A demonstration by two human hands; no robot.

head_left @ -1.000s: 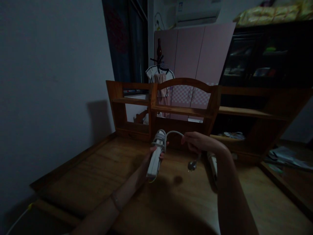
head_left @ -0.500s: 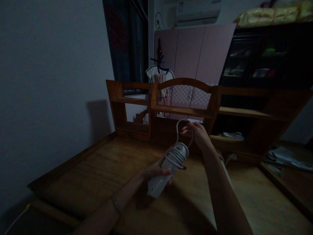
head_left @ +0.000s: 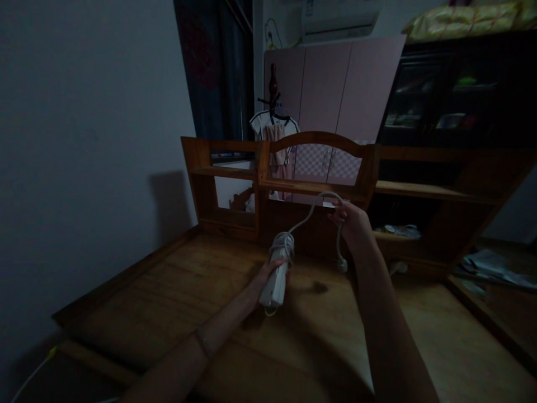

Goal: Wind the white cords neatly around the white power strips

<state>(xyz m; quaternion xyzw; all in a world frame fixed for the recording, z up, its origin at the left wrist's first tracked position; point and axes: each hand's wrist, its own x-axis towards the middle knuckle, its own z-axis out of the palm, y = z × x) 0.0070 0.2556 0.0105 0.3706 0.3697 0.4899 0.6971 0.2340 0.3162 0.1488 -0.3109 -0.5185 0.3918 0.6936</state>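
My left hand [head_left: 268,273] has its grip clamped around a white power strip [head_left: 274,282], holding it above the wooden counter [head_left: 176,291] with the strip's long side running toward me and away. Several turns of its white cord [head_left: 312,208] are wound around the far end of the strip, just above my fingers. From that coil the cord rises in an arc to my right hand [head_left: 350,221], whose grip is pinched together on the cord near the top of the loop. Past my right hand the cord drops down, and the plug [head_left: 342,264] hangs free at its end, just above the counter and apart from the strip. A dark shadow of the plug lies on the wood between the two forearms.

Behind the counter stands a wooden shelf unit [head_left: 319,168] with an arched middle section, empty on its left side as far as I can see in the dim light. Through it I see a pink wardrobe [head_left: 335,89] and a coat stand [head_left: 273,106] hung with clothes. An air conditioner [head_left: 339,19] sits high on the wall, and a dark glass-fronted cabinet [head_left: 457,95] stands to the right.
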